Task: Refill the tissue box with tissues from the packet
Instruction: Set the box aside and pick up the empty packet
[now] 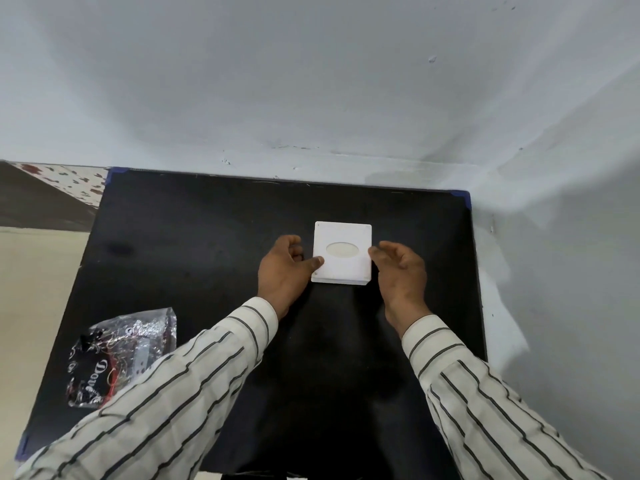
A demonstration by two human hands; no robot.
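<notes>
A white square tissue box (pixel 343 268) with an oval slot in its lid stands on the black table (pixel 194 237), towards the back right. My left hand (pixel 284 271) is at the box's left side, its thumb resting on the lid's near-left corner. My right hand (pixel 401 268) is at the box's right side, fingers curved and touching or almost touching the right edge. A crinkled, shiny tissue packet (pixel 117 358) with dark printing lies at the table's front left, partly covered by my left sleeve.
The table stands in a corner, with a pale wall (pixel 311 81) behind it and another on the right. A patterned surface (pixel 69 183) and light floor show beyond the table's left edge. Striped sleeves cover both forearms.
</notes>
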